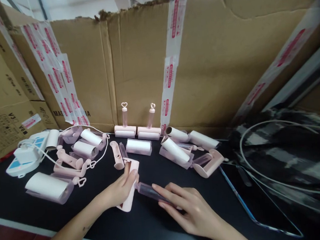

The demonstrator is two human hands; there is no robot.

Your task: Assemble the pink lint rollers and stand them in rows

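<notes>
My left hand is closed around a pink lint roller head, which it holds tilted just above the black table. My right hand grips a translucent purplish handle, whose tip meets the side of the head; whether it is seated there I cannot tell. Just beyond my left hand lies a separate pink roller part. Close to it is a white sticky roll in a clear cover. Two lint rollers with heart-shaped loops, one on the left and one on the right, stand upright against the cardboard.
White rolls, covers and pink parts lie at the left beside a power strip with a cable. More rolls and a pink head lie to the right. A tablet-like device and dark plastic sit farther right. Cardboard walls the back.
</notes>
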